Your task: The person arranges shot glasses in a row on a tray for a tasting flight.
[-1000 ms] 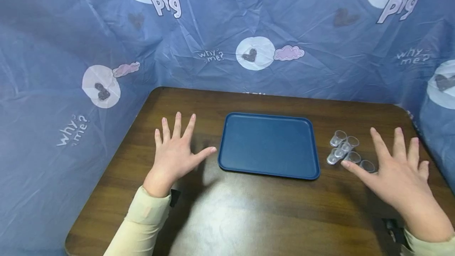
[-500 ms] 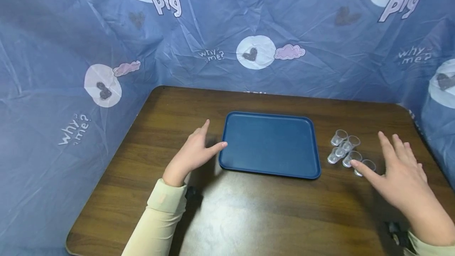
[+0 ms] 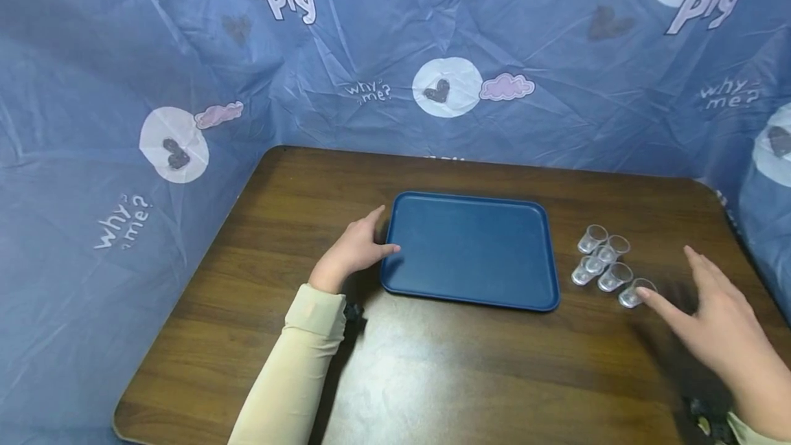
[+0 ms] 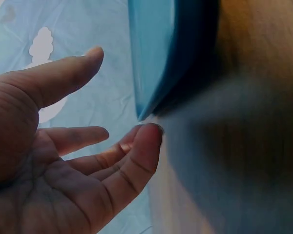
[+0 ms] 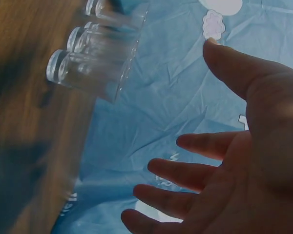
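A blue rectangular tray point(image 3: 472, 253) lies flat on the wooden table. At its left edge is my left hand point(image 3: 353, 251), the thumb over the rim and the fingers loosely bent. In the left wrist view, the fingertips point(image 4: 149, 139) are close to the tray's corner point(image 4: 149, 100); whether they touch it I cannot tell. Several small clear cups point(image 3: 614, 277) stand in a cluster right of the tray. My right hand point(image 3: 719, 318) hovers to the right of the nearest cup point(image 5: 88, 73), fingers spread and holding nothing, with the thumb tip closest to that cup.
The brown wooden table point(image 3: 469, 376) has rounded corners. A blue printed cloth point(image 3: 346, 40) hangs behind it and along both sides, close to the table's edges.
My left hand has moved right to the tray's left edge and turned, its fingers less spread. The right hand has shifted slightly right and turned. Tray and cups stay in place.
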The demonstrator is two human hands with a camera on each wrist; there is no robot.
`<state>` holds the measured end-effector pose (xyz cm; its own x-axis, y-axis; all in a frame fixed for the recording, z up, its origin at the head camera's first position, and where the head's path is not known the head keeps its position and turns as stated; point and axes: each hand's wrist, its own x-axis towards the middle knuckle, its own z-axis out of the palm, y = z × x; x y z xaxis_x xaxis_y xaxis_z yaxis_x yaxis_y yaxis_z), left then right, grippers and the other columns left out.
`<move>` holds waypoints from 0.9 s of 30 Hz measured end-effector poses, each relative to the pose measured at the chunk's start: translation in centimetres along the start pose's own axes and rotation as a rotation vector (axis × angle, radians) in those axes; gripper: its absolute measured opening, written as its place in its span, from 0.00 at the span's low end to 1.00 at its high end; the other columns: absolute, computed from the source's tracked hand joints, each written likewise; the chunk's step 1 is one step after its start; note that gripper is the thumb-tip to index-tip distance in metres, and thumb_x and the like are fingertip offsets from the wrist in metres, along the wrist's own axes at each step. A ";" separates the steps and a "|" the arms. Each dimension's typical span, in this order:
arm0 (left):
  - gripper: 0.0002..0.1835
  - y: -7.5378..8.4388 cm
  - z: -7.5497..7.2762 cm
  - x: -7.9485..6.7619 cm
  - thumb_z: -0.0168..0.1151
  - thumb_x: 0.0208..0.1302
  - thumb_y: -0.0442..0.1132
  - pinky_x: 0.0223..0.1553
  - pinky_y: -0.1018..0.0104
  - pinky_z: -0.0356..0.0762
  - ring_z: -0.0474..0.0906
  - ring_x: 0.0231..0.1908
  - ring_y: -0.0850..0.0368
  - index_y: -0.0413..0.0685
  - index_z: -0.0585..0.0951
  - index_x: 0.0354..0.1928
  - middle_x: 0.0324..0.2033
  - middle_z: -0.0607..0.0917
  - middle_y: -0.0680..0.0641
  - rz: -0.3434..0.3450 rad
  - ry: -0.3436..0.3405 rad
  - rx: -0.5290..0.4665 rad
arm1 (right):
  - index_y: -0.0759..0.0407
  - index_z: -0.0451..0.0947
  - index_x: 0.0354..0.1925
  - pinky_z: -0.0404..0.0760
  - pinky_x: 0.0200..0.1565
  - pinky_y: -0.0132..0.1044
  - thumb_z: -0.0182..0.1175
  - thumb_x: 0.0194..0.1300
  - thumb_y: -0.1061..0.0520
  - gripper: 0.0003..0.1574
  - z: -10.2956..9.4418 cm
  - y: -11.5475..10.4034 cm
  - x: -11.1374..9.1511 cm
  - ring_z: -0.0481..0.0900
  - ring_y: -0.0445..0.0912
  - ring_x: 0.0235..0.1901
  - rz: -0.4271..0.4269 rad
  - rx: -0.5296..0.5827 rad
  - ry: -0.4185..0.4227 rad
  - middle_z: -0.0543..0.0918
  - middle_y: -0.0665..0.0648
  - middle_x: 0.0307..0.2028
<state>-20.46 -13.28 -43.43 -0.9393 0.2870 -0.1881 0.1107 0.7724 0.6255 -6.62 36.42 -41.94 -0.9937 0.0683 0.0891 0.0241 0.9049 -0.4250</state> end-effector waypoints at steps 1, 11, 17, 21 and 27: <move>0.48 0.0 0.1 0.2 0.71 0.66 0.45 0.55 0.49 0.73 0.78 0.51 0.42 0.37 0.55 0.79 0.48 0.82 0.35 0.003 -0.004 -0.002 | 0.73 0.39 0.78 0.47 0.63 0.73 0.63 0.70 0.39 0.63 0.0 0.2 -0.1 0.47 0.79 0.68 -0.001 0.000 0.000 0.48 0.84 0.71; 0.43 -0.6 1.2 1.1 0.73 0.64 0.39 0.48 0.53 0.76 0.78 0.41 0.47 0.32 0.62 0.75 0.37 0.82 0.40 0.044 -0.036 -0.005 | 0.76 0.49 0.75 0.63 0.49 0.76 0.67 0.66 0.37 0.63 0.6 1.4 -0.3 0.65 0.82 0.55 0.068 -0.052 -0.070 0.64 0.88 0.60; 0.43 -1.1 1.6 1.4 0.73 0.63 0.37 0.48 0.54 0.76 0.78 0.41 0.47 0.29 0.62 0.74 0.36 0.81 0.40 0.037 -0.020 0.012 | 0.80 0.61 0.68 0.66 0.47 0.71 0.74 0.61 0.42 0.57 2.1 1.5 0.2 0.77 0.76 0.48 0.053 -0.016 -0.050 0.76 0.82 0.52; 0.44 -1.5 1.8 1.7 0.74 0.62 0.36 0.46 0.56 0.77 0.78 0.38 0.48 0.30 0.63 0.74 0.34 0.81 0.42 0.045 -0.013 0.006 | 0.79 0.65 0.65 0.64 0.47 0.68 0.77 0.58 0.47 0.52 2.7 1.7 0.3 0.80 0.72 0.45 0.042 0.024 -0.015 0.80 0.78 0.49; 0.43 -1.8 1.6 1.9 0.75 0.60 0.35 0.46 0.57 0.75 0.77 0.37 0.50 0.31 0.64 0.74 0.33 0.81 0.43 0.073 -0.026 0.004 | 0.76 0.71 0.61 0.67 0.44 0.60 0.79 0.55 0.51 0.46 3.4 1.9 0.5 0.82 0.42 0.33 0.061 0.051 0.015 0.84 0.72 0.45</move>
<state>-21.91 -13.24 -46.17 -0.9199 0.3571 -0.1619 0.1798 0.7511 0.6352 -7.44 36.69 -45.78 -0.9888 0.1289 0.0748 0.0783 0.8763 -0.4754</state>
